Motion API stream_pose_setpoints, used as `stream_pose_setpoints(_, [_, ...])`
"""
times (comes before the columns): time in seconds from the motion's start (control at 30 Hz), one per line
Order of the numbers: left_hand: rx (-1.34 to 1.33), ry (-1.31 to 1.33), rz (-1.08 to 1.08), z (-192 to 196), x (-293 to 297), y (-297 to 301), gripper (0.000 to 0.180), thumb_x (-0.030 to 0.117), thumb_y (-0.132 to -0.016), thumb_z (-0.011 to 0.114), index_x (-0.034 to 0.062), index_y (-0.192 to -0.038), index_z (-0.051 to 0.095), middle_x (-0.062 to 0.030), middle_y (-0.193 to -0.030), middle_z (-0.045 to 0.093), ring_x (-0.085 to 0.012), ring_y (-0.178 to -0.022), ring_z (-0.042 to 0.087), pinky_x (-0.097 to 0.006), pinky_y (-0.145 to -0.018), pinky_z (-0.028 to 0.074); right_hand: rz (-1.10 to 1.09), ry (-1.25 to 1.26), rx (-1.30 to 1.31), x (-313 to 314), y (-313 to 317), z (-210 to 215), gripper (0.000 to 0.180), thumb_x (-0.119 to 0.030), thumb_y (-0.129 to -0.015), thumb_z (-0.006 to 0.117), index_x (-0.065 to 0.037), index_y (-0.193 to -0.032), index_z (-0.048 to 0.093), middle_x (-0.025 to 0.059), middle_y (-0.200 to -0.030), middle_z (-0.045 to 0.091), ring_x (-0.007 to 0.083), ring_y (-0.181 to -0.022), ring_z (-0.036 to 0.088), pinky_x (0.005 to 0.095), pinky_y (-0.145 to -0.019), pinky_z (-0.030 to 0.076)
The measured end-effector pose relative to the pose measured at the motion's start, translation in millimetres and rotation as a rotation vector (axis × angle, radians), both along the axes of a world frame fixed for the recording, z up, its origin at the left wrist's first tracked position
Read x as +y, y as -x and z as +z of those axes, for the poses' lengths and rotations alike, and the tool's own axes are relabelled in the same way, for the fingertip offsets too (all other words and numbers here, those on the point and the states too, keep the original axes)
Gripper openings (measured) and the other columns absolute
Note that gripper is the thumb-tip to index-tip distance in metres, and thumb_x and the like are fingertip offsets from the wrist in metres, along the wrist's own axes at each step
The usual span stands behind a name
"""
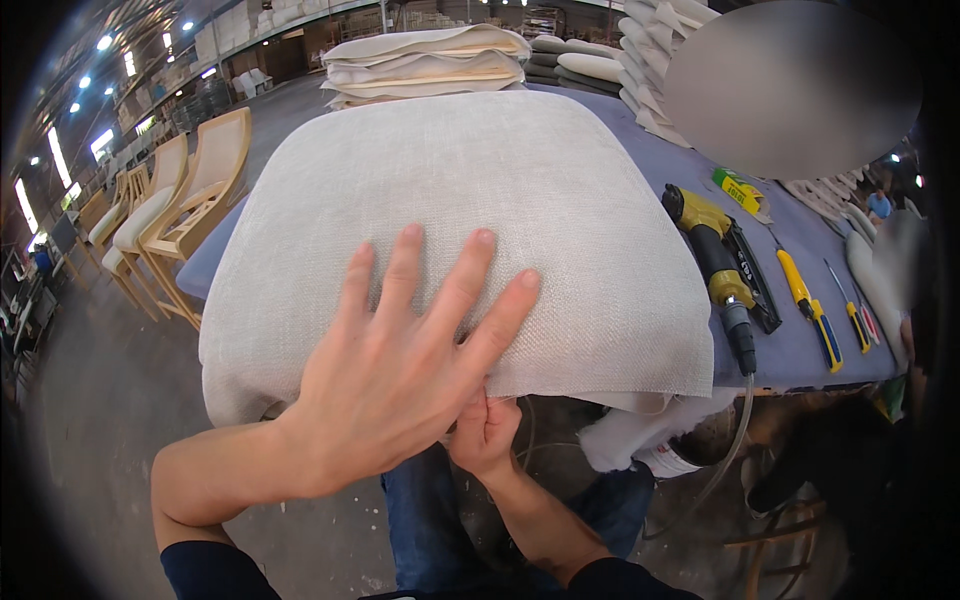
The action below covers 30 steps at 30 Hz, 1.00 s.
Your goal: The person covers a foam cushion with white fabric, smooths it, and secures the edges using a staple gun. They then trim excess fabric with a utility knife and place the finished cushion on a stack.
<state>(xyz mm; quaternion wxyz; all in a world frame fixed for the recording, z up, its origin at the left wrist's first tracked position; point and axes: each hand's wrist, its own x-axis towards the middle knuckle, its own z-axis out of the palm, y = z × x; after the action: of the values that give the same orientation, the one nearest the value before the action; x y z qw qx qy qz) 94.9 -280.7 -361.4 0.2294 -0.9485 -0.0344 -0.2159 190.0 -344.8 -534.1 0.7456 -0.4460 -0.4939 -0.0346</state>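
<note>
A padded seat cushion [560, 190] in pale grey woven fabric lies in front of me, its loose cloth edge hanging over the near side. Spread across the cushion's top is my left hand [390, 350], palm down with the fingers apart. Just beneath it, my right hand [485, 435] is closed at the near edge, with the fabric's border pinched in its fingers. My left hand hides part of that grip. White wadding [640, 430] shows below the right part of the edge.
The blue-covered table [740, 360] carries a yellow-and-black staple gun [715, 250] with an air hose, a yellow-green box [740, 190] and yellow-handled screwdrivers [808, 305]. Stacked cushions [425, 65] stand behind. Wooden chairs [200, 190] are at left, a white bucket [668, 460] below. A blurred patch covers the upper right.
</note>
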Motion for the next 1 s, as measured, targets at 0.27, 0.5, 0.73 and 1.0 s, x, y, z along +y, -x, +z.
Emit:
stream_pose_setpoints(0.27, [-0.040,-0.003,-0.013,-7,1,2,0.074,0.033,-0.087,0.073,0.0138,-0.155,0.052,-0.0260,-0.157,0.048,-0.0567,-0.128,0.057,-0.069,-0.101,0.051,0.313,0.191,0.215,-28,1,20,0.025,-0.007,-0.109,0.050,0.001,-0.097,0.070,0.0039,-0.075,0.070,0.0119,-0.061,0.062,0.0292,-0.057,0.050])
stream_pose_setpoints(0.5, [-0.110,-0.102,-0.014,-16,7,7,0.077,0.029,-0.084,0.079,0.0138,-0.155,0.052,-0.0253,-0.156,0.050,-0.0541,-0.126,0.059,-0.064,-0.101,0.053,-0.025,0.278,-0.376,-138,-22,119,0.029,-0.019,-0.106,0.057,0.003,-0.107,0.076,0.0081,-0.078,0.074,0.0188,-0.065,0.067,0.0317,-0.062,0.054])
stream_pose_setpoints(0.73, [-0.207,-0.133,-0.094,-28,14,-1,0.077,0.028,-0.083,0.080,0.0131,-0.154,0.053,-0.0228,-0.151,0.054,-0.0498,-0.123,0.062,-0.061,-0.099,0.055,-0.881,0.657,-0.425,-135,-148,207,0.035,-0.029,-0.104,0.060,0.000,-0.120,0.072,0.0130,-0.094,0.074,0.0240,-0.083,0.068,0.0352,-0.079,0.052])
stream_pose_setpoints(1.0, [-0.309,-0.150,-0.128,-27,12,0,0.061,0.023,-0.091,0.069,0.0121,-0.150,0.056,-0.0213,-0.143,0.061,-0.0484,-0.117,0.066,-0.059,-0.098,0.056,-0.996,1.515,-0.608,-123,-244,190,0.070,-0.046,-0.094,0.069,-0.008,-0.151,0.053,0.0260,-0.137,0.067,0.0411,-0.129,0.063,0.0493,-0.109,0.051])
